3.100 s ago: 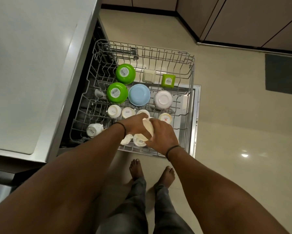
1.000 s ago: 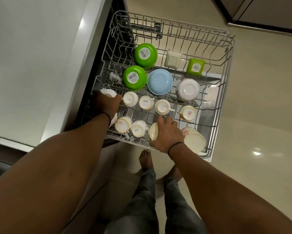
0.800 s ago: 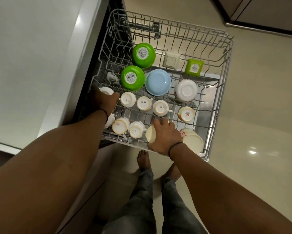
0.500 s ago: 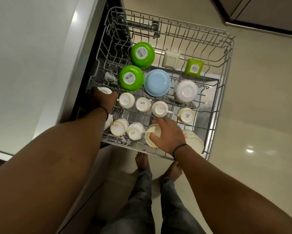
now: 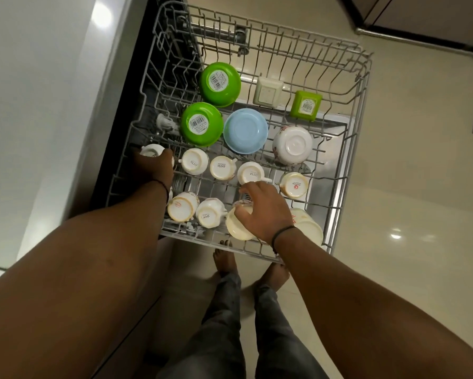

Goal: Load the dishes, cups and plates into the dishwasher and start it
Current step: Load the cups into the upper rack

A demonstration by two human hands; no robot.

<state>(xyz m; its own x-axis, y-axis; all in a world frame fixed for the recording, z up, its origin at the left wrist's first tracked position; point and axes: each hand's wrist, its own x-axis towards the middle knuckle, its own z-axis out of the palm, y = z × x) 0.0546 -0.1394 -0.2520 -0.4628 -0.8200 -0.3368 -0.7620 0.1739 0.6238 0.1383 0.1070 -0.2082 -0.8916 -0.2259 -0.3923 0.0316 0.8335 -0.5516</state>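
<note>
The wire upper rack [image 5: 336,228] is pulled out of the dishwasher. Upside-down in it lie two green bowls [image 5: 201,123], a blue bowl [image 5: 245,131], a white bowl [image 5: 292,144], a small green square container [image 5: 305,105], a cream square one [image 5: 268,91] and several white cups [image 5: 194,161]. My left hand [image 5: 154,166] grips a white cup [image 5: 150,151] at the rack's left side. My right hand [image 5: 265,210] holds a cream cup [image 5: 239,228] lying on its side near the front edge. A cream bowl [image 5: 309,228] sits to its right.
The counter top [image 5: 38,91] with its steel edge runs along the left. Beige floor tiles [image 5: 407,187] spread right of the rack, with dark cabinet fronts [image 5: 421,20] at the top right. My bare feet [image 5: 224,262] stand just in front of the rack.
My right hand has tipped the cream cup over toward the front edge, its mouth now facing me. My left hand stays on the cup at the left side.
</note>
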